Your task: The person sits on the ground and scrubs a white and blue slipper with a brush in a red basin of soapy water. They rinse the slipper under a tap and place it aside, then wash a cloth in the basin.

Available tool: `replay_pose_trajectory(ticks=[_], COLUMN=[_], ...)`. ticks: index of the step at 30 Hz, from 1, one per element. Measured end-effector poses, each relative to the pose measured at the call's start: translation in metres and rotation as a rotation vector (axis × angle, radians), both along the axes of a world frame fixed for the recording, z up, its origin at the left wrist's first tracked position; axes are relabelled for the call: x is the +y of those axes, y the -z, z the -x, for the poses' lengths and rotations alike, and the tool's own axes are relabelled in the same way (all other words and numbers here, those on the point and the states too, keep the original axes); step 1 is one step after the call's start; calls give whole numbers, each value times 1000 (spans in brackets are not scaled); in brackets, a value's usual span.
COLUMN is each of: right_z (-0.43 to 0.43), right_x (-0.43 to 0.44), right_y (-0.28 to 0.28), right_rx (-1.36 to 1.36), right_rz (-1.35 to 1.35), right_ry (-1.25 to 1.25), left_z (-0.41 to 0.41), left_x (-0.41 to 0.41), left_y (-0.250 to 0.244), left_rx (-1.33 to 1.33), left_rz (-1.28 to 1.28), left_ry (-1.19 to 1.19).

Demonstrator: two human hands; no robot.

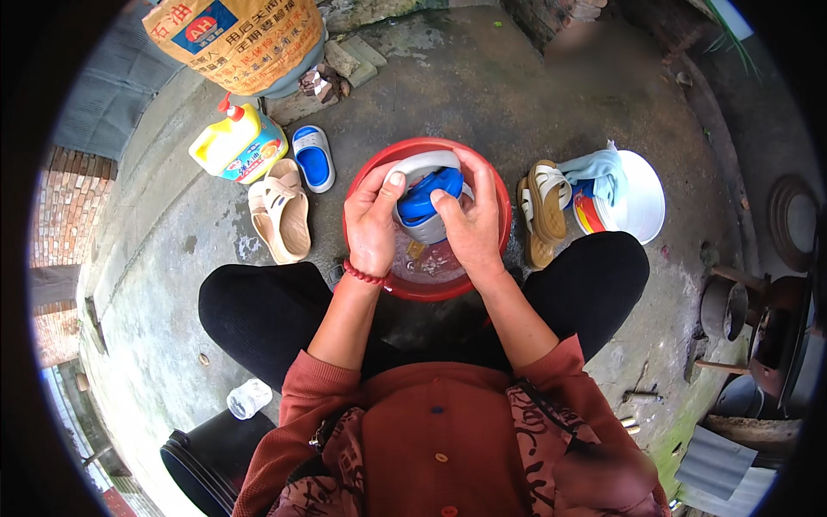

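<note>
Both my hands grip a small grey-and-blue plastic slipper (423,197) above a red plastic basin (446,292). My left hand (373,220) has its thumb on the slipper's grey rim, and a red bead bracelet circles that wrist. On the other side, my right hand (475,223) presses its thumb against the blue inner part. The fingers curl round behind the slipper and are partly hidden. Cloudy, sudsy water (420,265) with a yellowish piece in it shows below. A similar blue-and-grey slipper (314,161) lies on the concrete to the upper left.
Left of the basin are beige slippers (287,223) and a yellow pump jug (239,145). To the right, tan sandals (548,203) lean together beside a white bucket (643,194) with a light-blue cloth (597,173) over its rim. A black bucket (207,459) lies behind at left.
</note>
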State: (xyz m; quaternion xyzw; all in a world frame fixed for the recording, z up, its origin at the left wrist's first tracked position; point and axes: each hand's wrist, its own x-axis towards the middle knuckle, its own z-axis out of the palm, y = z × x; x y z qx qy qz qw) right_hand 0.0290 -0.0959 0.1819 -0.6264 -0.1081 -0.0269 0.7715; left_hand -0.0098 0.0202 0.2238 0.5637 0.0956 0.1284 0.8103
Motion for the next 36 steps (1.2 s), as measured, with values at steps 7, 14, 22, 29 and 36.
replay_pose_trajectory(ticks=[7, 14, 22, 29, 36], right_z=[-1, -1, 1, -7, -9], right_x=[-1, -5, -10, -10, -10], right_y=[-2, -4, -9, -9, -11], right_rx=[20, 29, 50, -32, 43], right_rz=[-39, -60, -156, -57, -83], right_ry=[8, 3, -58, -228, -260], left_z=[1, -2, -3, 2, -1], left_x=[1, 3, -6, 4, 3], left_y=[2, 4, -4, -12, -10], left_rx=[-25, -171, -296, -97, -79], left_rz=[-82, -482, -953, -586, -571], left_ry=[19, 17, -85, -134, -130])
